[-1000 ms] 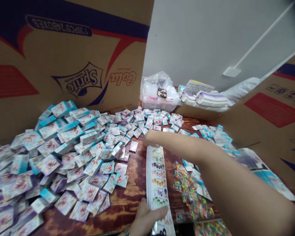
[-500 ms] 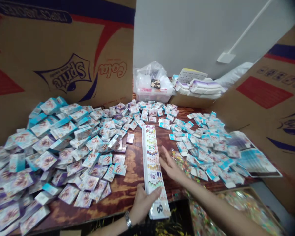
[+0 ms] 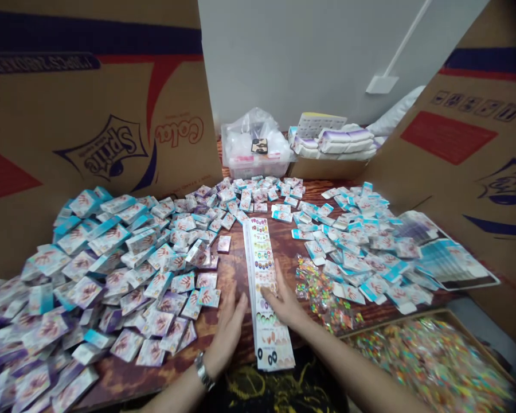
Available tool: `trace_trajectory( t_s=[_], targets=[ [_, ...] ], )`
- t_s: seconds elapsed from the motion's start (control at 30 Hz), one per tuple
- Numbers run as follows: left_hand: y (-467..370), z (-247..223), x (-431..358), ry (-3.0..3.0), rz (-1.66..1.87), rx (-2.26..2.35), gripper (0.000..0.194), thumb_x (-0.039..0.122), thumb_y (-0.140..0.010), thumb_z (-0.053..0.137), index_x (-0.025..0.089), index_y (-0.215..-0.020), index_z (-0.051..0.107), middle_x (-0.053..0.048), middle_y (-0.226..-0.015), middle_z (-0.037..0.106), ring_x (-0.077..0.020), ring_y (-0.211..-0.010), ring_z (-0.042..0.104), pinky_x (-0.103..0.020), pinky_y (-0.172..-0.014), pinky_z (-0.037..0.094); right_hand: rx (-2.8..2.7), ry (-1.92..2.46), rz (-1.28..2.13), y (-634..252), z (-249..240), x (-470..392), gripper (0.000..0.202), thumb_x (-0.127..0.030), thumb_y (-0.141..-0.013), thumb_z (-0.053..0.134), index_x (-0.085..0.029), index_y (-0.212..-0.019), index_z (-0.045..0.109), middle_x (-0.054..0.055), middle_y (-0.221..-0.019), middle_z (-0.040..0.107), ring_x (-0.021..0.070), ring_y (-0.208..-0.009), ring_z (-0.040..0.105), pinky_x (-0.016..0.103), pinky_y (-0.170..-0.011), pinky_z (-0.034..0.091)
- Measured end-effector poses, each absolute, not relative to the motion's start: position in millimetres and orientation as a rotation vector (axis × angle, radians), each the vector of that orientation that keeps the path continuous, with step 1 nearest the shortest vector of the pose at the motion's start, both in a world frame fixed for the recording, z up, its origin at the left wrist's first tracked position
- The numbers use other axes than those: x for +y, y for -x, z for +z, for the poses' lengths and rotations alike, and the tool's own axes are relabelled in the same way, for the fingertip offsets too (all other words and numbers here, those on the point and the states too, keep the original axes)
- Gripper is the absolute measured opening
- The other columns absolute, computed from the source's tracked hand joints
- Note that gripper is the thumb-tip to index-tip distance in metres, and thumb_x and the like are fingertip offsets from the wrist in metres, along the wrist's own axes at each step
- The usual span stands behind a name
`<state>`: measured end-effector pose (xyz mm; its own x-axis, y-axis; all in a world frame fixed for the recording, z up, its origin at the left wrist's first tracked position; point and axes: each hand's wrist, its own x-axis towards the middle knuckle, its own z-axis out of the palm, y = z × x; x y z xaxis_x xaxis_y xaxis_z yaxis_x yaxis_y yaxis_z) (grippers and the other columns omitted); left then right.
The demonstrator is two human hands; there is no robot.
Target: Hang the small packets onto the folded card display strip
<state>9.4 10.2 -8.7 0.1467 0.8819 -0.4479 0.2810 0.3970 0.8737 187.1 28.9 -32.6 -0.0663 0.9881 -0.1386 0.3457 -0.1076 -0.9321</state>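
A stack of long printed strips (image 3: 264, 324), with rows of small coloured nail-shaped pictures, lies lengthwise on the table in front of me. My right hand (image 3: 287, 304) is at its right edge, thumb on top and fingers along the side, gripping it. Just left of the stack is my left hand (image 3: 229, 321), open, fingers extended and thumb apart, with nothing in it. A wristwatch is on the left wrist. Small white, blue and purple boxes (image 3: 159, 321) form a large heap beside my left hand. Small clear packets of colourful bits (image 3: 327, 298) lie beyond my right hand.
More small boxes (image 3: 361, 246), some with open flaps, pile up at right near flat printed sheets (image 3: 451, 261). A box of colourful packets (image 3: 434, 355) stands low at right. Large cartons (image 3: 90, 103) wall both sides. A plastic tub (image 3: 258, 167) sits at the back.
My left hand has let go of the strips and moved left, opening. My right hand has come onto the stack's right edge. The view has shifted slightly.
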Motion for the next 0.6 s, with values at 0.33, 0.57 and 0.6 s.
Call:
trace_trajectory(
  t_s=[0.33,0.57,0.6],
  targets=[
    [-49,-28,66,-1.135,0.846,1.260,0.065,0.052,-0.093,0.019,0.014,-0.145,0.017,-0.006,-0.152,0.016,-0.0169,-0.140,0.012,-0.032,-0.115,0.016,-1.268,1.430,1.381,-183,-48,46,0.084,-0.055,-0.084,0.049,-0.027,-0.147,0.001,0.004,-0.146,0.035,0.0207,-0.133,0.034,0.039,-0.109,0.026],
    [-50,-29,101,-1.150,0.916,1.296,0.065,0.054,-0.090,0.032,0.018,-0.144,0.024,-0.004,-0.153,0.012,-0.0180,-0.141,0.008,-0.033,-0.115,0.009,-1.143,1.419,1.376,-199,-45,92,0.085,-0.064,-0.082,0.045,-0.024,-0.147,0.008,0.005,-0.153,0.016,0.0195,-0.140,0.015,0.039,-0.113,0.016],
    [-52,-28,112,-1.150,0.934,1.304,0.064,0.054,-0.090,0.032,0.019,-0.144,0.025,-0.003,-0.154,0.011,-0.0174,-0.141,0.005,-0.032,-0.115,0.008,-1.118,1.416,1.376,-198,-45,101,0.085,-0.066,-0.082,0.043,-0.024,-0.147,0.009,0.005,-0.152,0.016,0.0194,-0.140,0.015,0.039,-0.114,0.016]
  ],
)
